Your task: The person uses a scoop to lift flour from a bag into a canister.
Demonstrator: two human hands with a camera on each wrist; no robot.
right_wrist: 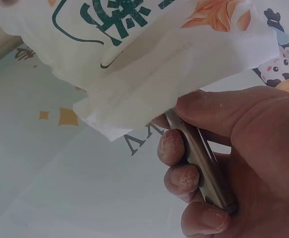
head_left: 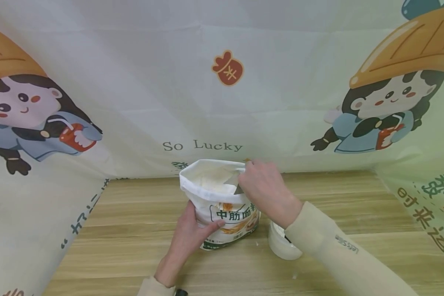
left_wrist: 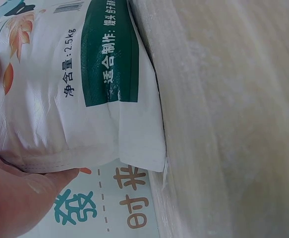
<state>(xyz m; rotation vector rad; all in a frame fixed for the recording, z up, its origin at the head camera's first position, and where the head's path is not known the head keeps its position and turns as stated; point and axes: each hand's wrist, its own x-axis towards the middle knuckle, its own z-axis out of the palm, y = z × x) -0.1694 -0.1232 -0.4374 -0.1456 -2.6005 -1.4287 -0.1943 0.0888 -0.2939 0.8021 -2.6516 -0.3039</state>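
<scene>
An opened white flour bag (head_left: 225, 234) with a green-printed label stands on the table, its rim spread and pale flour (head_left: 211, 181) inside. My left hand (head_left: 192, 230) holds the bag low on its left side, thumb across the front. In the left wrist view, fingers of the left hand (left_wrist: 23, 198) curve around the bag (left_wrist: 45, 129). At the bag's right rim, my right hand (head_left: 264, 187) grips a metal scoop. Its handle (right_wrist: 203, 168) lies between the curled fingers and thumb in the right wrist view; most of its head is hidden inside the bag.
Right of the bag sits a white bowl (head_left: 286, 251) with white powder in it, partly covered by the right forearm. Small white specks lie on the wood-grain table (head_left: 126, 246) near it. A printed cloth (head_left: 281, 107) rises behind and at both sides.
</scene>
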